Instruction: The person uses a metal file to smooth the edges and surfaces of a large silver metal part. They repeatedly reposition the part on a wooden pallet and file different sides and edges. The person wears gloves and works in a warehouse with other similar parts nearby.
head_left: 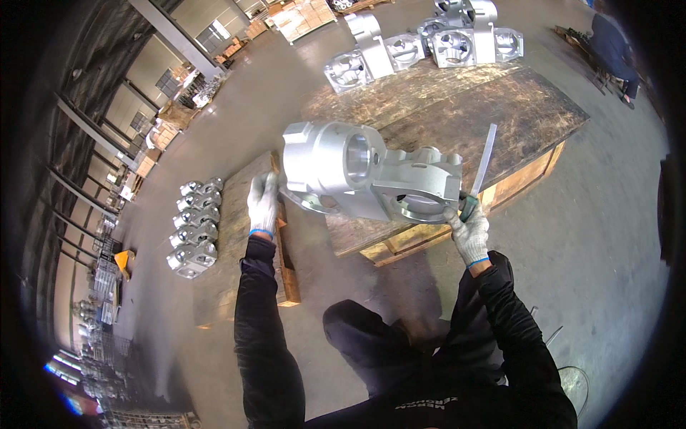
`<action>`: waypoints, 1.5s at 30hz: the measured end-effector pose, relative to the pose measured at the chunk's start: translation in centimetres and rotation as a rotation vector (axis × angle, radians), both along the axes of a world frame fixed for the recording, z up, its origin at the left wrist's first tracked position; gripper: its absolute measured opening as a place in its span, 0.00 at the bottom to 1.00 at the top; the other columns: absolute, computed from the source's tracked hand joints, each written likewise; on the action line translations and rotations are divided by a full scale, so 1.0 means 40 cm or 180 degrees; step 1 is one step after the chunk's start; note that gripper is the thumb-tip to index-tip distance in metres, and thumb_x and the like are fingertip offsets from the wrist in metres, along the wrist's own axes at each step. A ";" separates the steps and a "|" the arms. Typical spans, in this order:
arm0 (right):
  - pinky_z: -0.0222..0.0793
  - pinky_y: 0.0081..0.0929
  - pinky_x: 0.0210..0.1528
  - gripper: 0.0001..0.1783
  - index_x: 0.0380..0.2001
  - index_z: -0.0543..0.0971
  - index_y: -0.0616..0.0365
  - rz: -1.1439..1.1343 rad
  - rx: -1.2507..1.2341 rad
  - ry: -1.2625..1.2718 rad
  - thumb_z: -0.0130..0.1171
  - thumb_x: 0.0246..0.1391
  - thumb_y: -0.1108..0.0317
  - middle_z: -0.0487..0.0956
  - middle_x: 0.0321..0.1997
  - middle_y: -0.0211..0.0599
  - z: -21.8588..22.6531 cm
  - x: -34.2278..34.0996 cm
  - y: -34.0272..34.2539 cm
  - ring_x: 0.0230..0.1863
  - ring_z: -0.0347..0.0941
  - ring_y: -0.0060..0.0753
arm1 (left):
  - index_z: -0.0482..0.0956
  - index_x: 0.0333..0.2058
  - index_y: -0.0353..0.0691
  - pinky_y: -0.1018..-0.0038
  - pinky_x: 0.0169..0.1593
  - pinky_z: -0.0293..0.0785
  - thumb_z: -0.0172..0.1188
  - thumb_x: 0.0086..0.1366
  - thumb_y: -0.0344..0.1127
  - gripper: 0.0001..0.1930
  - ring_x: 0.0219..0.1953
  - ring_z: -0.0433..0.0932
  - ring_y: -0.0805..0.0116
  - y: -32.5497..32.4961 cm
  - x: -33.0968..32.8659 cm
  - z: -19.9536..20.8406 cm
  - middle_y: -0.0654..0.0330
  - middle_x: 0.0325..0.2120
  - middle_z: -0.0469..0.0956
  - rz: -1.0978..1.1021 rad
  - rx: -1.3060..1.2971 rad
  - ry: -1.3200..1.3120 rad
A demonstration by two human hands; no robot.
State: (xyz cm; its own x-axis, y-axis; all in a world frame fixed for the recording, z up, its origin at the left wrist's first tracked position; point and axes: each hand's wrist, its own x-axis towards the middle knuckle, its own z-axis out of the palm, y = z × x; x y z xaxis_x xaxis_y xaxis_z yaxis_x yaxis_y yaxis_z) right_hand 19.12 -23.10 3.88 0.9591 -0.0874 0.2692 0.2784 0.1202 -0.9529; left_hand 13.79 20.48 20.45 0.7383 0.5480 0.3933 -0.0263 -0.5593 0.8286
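A large silver metal casting (332,161) with round bores is in front of me, over the near edge of a wooden-topped table. My left hand (263,202), in a white knit glove, is closed at the casting's left end, its fingers against the lower flange. On the other side, my gloved right hand (469,237) grips the green handle of a flat file (486,159). The file's long blade points up and away, beside the casting's right end. My right thumb lies close to the rim of the casting's lower opening; whether it touches is unclear.
More silver castings (457,46) stand at the table's (529,107) far side. To the left, several smaller castings (194,229) line a low wooden pallet (236,250). A seated person (613,53) is at the far right. Stacked boxes (300,20) stand at the back.
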 end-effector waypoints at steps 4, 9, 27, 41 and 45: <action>0.75 0.27 0.47 0.33 0.56 0.73 0.64 0.0395 0.0891 0.0422 0.77 0.56 0.58 0.80 0.43 0.32 0.006 0.032 -0.019 0.42 0.76 0.26 | 0.78 0.58 0.39 0.72 0.51 0.74 0.63 0.74 0.51 0.24 0.45 0.75 0.73 0.062 -0.017 -0.136 0.62 0.45 0.80 0.0220 -0.0801 -0.0126; 0.73 0.27 0.40 0.25 0.45 0.75 0.64 -0.0391 -0.0701 -0.0093 0.72 0.62 0.54 0.78 0.34 0.33 0.037 0.233 -0.034 0.37 0.72 0.23 | 0.69 0.68 0.35 0.70 0.62 0.70 0.58 0.75 0.58 0.36 0.57 0.74 0.68 0.104 -0.042 -0.216 0.56 0.58 0.76 0.0376 -0.0896 0.0182; 0.64 0.21 0.31 0.29 0.52 0.76 0.58 0.0364 -0.0741 0.0063 0.57 0.70 0.41 0.74 0.33 0.21 0.038 0.501 -0.052 0.31 0.65 0.14 | 0.61 0.72 0.35 0.63 0.75 0.55 0.49 0.77 0.63 0.40 0.71 0.64 0.60 -0.025 -0.011 -0.387 0.55 0.71 0.66 -0.0669 -0.1909 -0.1005; 0.60 0.21 0.22 0.25 0.35 0.71 0.50 0.0173 -0.0601 0.0244 0.52 0.72 0.38 0.69 0.20 0.22 0.042 0.168 -0.293 0.19 0.65 0.15 | 0.74 0.64 0.33 0.73 0.64 0.66 0.56 0.77 0.54 0.30 0.56 0.73 0.71 -0.255 -0.330 -0.419 0.61 0.53 0.79 0.0228 -0.1880 -0.0590; 0.57 0.19 0.21 0.24 0.34 0.73 0.50 0.0055 -0.0632 0.0413 0.53 0.72 0.40 0.70 0.21 0.20 0.099 0.093 -0.314 0.19 0.64 0.14 | 0.75 0.61 0.31 0.74 0.62 0.68 0.55 0.78 0.50 0.27 0.53 0.74 0.73 -0.277 -0.372 -0.357 0.62 0.51 0.79 0.0327 -0.2131 -0.0407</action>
State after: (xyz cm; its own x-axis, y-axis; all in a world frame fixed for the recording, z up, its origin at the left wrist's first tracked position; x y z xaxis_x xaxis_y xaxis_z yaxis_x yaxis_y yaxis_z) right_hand 22.84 -35.68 7.84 0.9877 -0.0284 0.1539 0.1516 -0.0696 -0.9860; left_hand -1.09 9.41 6.19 0.6399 0.7680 0.0263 -0.1212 0.0671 0.9904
